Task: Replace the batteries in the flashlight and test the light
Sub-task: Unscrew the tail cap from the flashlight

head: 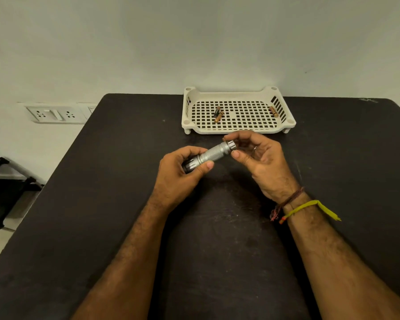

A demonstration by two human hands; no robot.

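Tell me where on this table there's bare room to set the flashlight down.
Bare table lies left of the tray, right of it toward the far corner, and near the forearms. Crowded: the strip between tray and both hands, left hand and right hand holding the flashlight.

Left hand: fingers curled closed, thumb on top, forearm bare.
Right hand: fingers loosely bent, thumb extended, threads around wrist.
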